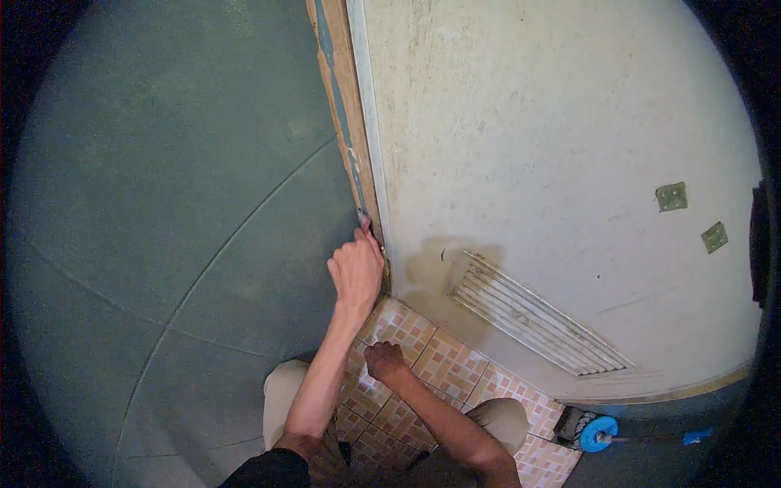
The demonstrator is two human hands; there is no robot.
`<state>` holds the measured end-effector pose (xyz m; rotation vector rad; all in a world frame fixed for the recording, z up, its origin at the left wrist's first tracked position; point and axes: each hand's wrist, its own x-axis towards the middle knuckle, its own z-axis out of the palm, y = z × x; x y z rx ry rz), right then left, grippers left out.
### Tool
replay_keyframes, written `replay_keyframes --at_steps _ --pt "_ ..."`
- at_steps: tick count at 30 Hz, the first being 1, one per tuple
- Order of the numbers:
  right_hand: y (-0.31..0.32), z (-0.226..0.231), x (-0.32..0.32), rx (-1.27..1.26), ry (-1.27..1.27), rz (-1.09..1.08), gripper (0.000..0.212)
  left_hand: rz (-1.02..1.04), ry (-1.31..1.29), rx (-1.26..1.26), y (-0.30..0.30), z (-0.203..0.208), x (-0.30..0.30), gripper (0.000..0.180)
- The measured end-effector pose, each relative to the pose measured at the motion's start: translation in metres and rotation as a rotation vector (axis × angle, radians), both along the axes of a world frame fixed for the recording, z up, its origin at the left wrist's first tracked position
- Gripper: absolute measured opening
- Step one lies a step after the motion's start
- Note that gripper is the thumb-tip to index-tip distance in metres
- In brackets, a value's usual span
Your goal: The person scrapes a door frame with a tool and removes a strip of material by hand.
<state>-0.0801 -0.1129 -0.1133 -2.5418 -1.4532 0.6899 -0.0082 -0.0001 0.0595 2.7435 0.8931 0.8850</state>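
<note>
My left hand (358,264) is closed around a small tool with a greyish tip (363,217); the fingers cover most of it, so its exact kind does not show. That tip touches the lower part of a wooden door frame strip (348,89), which carries an uneven grey-blue band and a few pale, ragged bits. Below and to the right, my right hand (385,360) is curled into a fist above the tiled floor, with nothing visible in it. It is apart from the frame.
A dark green wall (179,163) fills the left. To the right stands a stained cream door (529,146) with a slatted vent (537,317) and green patches (671,197). Patterned tiles (447,362) lie below. A rod with a blue disc (599,434) is at the lower right.
</note>
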Motion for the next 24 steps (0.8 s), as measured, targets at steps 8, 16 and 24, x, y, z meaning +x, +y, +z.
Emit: replay_keyframes --at_steps 8,16,24 --pt "0.001 0.002 -0.002 -0.005 -0.051 -0.003 0.023 -0.091 0.336 -0.073 0.012 -0.062 0.001 0.026" --pt "-0.002 0.0 0.003 0.029 -0.007 0.003 0.022 -0.085 0.163 -0.05 -0.007 0.001 -0.003 0.028" --pt "0.006 0.012 0.003 -0.116 0.032 0.003 0.025 -0.089 0.052 -0.056 0.006 -0.018 0.003 0.031"
